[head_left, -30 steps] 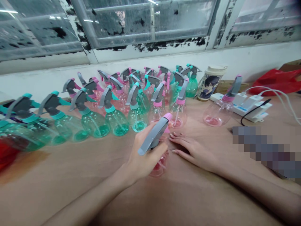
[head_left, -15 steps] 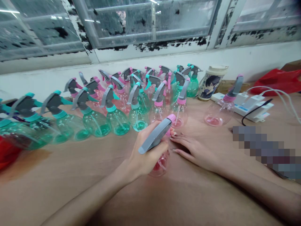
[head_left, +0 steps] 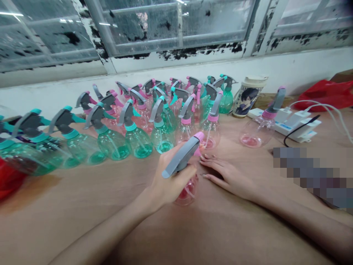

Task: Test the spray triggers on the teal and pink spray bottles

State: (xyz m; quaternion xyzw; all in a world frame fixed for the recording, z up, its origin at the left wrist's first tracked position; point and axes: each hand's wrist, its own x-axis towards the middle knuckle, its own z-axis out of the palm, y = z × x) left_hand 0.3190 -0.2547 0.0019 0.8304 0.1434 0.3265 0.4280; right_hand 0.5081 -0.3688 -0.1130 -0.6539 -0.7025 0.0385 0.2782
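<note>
My left hand (head_left: 168, 180) is wrapped round the neck of a pink spray bottle (head_left: 188, 191), just below its grey and pink trigger head. That bottle is clear pink plastic with a tube inside, and my fingers cover its collar. To its right, my right hand (head_left: 224, 175) rests on the wooden table (head_left: 237, 228) with fingers stretched out, holding nothing. Its fingertips lie close to the bottle's pink trigger. Beyond my hands stands another pink spray bottle (head_left: 210, 132), and a green spray bottle (head_left: 163, 138) is left of it.
Rows of green and pink spray bottles fill the back and left. A lone pink bottle (head_left: 255, 132) stands at right, near a patterned cup (head_left: 248, 97) and a white power strip (head_left: 296, 127) with cables. Red plastic bags (head_left: 325, 95) lie at both sides; a blurred-out object (head_left: 314, 176) is at right.
The pink spray bottle in my left hand has shifted very slightly upward in view. My right hand has stayed in place on the table.
</note>
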